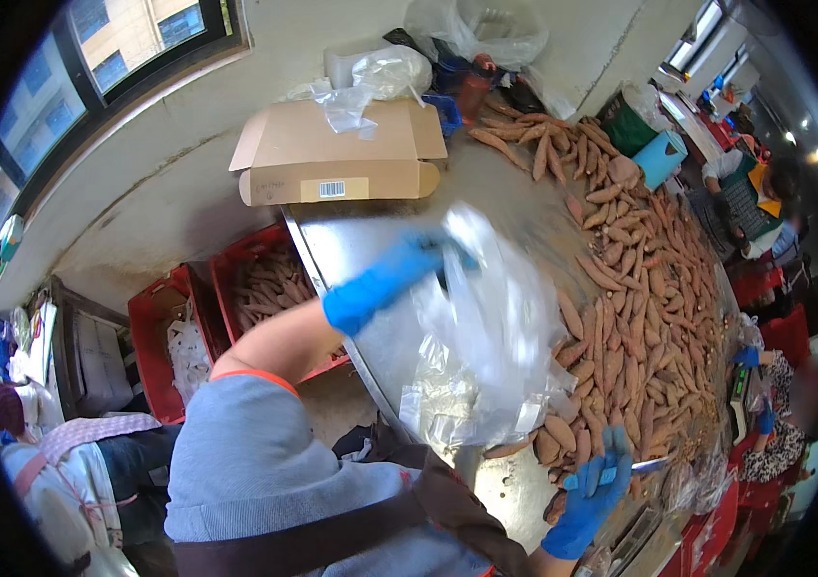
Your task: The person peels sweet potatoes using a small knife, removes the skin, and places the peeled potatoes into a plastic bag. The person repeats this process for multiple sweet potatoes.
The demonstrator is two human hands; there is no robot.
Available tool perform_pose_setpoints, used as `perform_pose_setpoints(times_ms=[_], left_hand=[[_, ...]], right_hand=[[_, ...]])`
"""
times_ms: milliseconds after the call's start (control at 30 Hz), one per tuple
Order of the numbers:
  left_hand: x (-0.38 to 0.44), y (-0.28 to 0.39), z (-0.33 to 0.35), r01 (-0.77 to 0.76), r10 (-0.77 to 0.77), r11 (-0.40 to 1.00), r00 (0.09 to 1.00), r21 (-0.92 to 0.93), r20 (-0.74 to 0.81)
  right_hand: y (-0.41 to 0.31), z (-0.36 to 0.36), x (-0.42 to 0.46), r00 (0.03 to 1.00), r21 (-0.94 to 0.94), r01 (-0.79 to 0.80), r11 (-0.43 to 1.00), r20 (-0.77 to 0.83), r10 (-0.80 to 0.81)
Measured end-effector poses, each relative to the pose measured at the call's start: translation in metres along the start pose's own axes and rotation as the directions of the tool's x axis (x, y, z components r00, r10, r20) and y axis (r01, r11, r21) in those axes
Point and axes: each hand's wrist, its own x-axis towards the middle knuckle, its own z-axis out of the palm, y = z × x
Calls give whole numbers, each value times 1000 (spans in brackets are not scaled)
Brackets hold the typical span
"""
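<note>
My left hand (432,263), in a blue glove, grips the upper end of a clear plastic bag (499,310), blurred by motion. The bag hangs over more clear plastic bags (445,386) lying on the metal table (351,249). My right hand (593,487), also blue-gloved, is at the near edge of a large heap of sweet potatoes (625,332). A small knife (647,465) lies across its palm under the thumb, and its blade points right. Several sweet potatoes (559,433) sit between the bags and my right hand.
A cardboard box (351,155) with plastic on top stands at the table's far end. Red crates (156,339) stand on the left, one with sweet potatoes (272,281). A person (769,425) works by a scale (739,397) on the right; another person (77,476) is behind on the left.
</note>
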Motion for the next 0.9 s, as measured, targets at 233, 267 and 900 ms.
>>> perform_pose_setpoints(times_ms=[233, 267, 900], left_hand=[[102, 18, -155, -470, 645, 677, 749, 567, -150], [105, 14, -164, -345, 504, 790, 836, 507, -215], [-65, -143, 71, -76, -110, 912, 902, 403, 418]], right_hand=[[43, -49, -8, 995, 126, -97, 987, 16, 96], [45, -54, -10, 996, 117, -82, 990, 40, 77], [67, -83, -56, 805, -24, -477, 878, -411, 427]])
